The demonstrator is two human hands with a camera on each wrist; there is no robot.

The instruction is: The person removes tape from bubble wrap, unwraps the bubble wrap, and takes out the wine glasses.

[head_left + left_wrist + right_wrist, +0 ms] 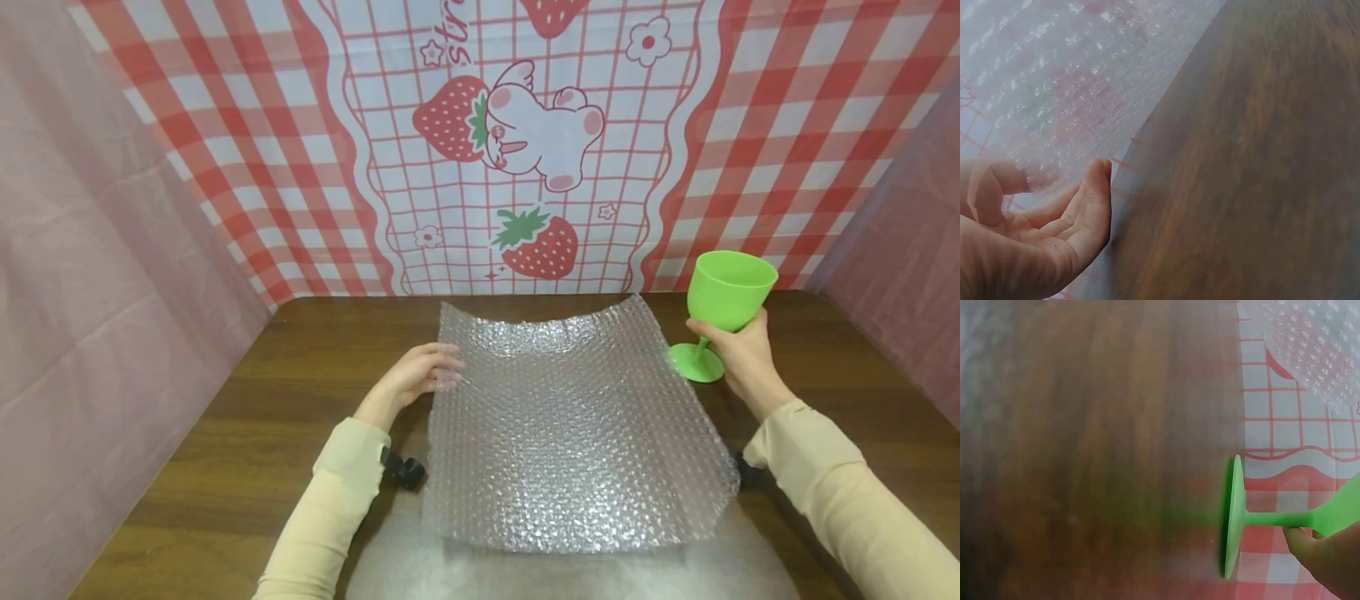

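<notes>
A clear sheet of bubble wrap (555, 433) spreads across the middle of the head view, its edges curling upward. My left hand (420, 372) is at the sheet's left edge, with the fingertips partly behind the plastic. In the left wrist view, the thumb and fingers of this hand (1041, 231) are apart, and the thumb tip shows through the wrap. On the right, my right hand (742, 354) grips a bright green plastic goblet (726, 293) under its bowl, around the upper stem. The goblet's round foot (1233, 519) is near the table surface; contact cannot be told.
The wooden table (225, 442) lies beneath everything. A pale grey rounded surface (570, 575) shows at the near edge. Behind stands a red-and-white checked cloth (300, 142) with strawberry prints, and pink curtains (97, 275) flank both sides.
</notes>
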